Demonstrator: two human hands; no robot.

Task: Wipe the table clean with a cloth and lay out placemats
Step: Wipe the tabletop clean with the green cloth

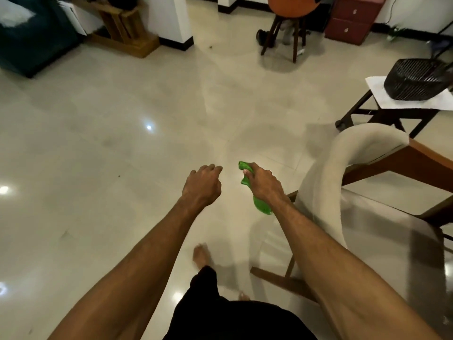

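right hand (263,184): fingers wrapped round green cloth (261,206)
left hand (202,185): fingers curled, empty, 9 o'clock of cloth
beige chair (326,173): 3 o'clock, at table (431,160)

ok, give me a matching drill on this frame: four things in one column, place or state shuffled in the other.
Things
1. green cloth
2. left hand
3. black basket
4. red drawer unit

Place or state
A. on a white sheet, right edge of view
B. farthest away, top of view
C. gripped by the right hand
D. fingers curled, holding nothing

Pairs: 1-C, 2-D, 3-A, 4-B
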